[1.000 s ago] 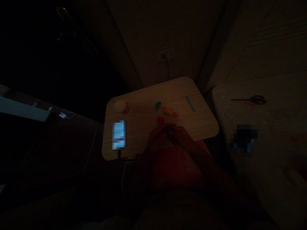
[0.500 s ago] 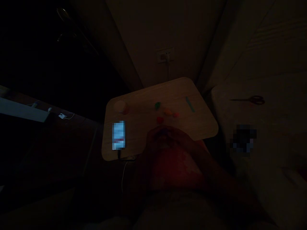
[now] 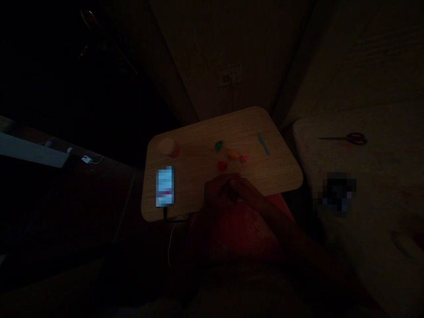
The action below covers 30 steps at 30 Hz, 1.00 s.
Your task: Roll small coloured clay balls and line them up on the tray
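Note:
The room is very dark. My left hand [image 3: 217, 190] and my right hand [image 3: 244, 190] are closed together at the near edge of the small wooden table [image 3: 195, 176]. Their fingers meet, and whatever is between them is too dark to make out. Just beyond the hands lies a red lump [image 3: 222, 165]. Behind it are an orange lump [image 3: 233, 153], a pink lump [image 3: 244, 158] and a green piece [image 3: 218, 145], all small and soft-looking. Farther right a flat teal knife-shaped tool [image 3: 263, 144] rests on the tabletop.
A tub with a pale lid [image 3: 168, 147] stands at the table's left, behind a lit phone [image 3: 164, 186] with a cable. Scissors [image 3: 344, 138] lie on a pale surface at the right, near a blurred-out object [image 3: 338, 192]. A wall socket [image 3: 230, 76] is behind the table.
My hands stay together while their fingers shift against each other. The right hand's fingers now lie over the left hand's. The things on the table have not moved.

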Each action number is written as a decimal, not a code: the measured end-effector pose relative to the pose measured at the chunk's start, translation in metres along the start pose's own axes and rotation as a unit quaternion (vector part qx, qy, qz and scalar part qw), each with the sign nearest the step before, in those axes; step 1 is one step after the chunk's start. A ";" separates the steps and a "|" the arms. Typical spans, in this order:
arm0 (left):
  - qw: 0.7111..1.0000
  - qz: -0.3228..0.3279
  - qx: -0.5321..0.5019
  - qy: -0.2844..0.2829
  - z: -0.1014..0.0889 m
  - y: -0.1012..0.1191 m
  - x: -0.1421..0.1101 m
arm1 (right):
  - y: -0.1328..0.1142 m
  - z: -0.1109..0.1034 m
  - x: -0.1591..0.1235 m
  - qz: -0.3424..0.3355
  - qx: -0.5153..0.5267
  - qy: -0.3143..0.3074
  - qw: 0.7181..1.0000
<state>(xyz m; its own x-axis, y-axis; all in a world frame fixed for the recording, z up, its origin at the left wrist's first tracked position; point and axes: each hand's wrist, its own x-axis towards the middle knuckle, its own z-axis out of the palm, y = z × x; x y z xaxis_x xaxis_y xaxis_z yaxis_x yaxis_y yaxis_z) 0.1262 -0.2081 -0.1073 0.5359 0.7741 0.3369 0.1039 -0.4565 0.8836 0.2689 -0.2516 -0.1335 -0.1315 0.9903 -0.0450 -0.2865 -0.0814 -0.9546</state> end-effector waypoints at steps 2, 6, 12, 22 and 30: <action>1.000 0.022 0.000 -0.006 -0.001 -0.004 0.001 | 0.001 -0.001 0.000 -0.008 -0.012 0.025 1.000; 0.994 0.103 0.041 0.002 -0.002 -0.013 0.003 | -0.003 -0.007 0.001 -0.016 0.002 0.061 0.998; 0.996 0.091 0.013 -0.005 -0.002 -0.015 0.002 | -0.012 -0.008 0.002 -0.023 -0.017 -0.024 0.999; 0.994 0.102 0.033 0.003 0.000 -0.013 0.004 | -0.003 -0.009 0.000 -0.015 0.001 0.044 0.999; 0.996 0.089 0.015 -0.001 0.002 -0.017 0.004 | -0.001 -0.012 0.000 -0.038 0.012 0.110 0.993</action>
<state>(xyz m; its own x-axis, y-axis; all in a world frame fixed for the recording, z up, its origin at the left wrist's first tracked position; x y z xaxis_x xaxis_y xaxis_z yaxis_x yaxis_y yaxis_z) 0.1285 -0.1981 -0.1217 0.5493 0.6788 0.4874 0.0316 -0.5997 0.7996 0.2803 -0.2504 -0.1360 0.1009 0.9941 -0.0395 -0.3104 -0.0063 -0.9506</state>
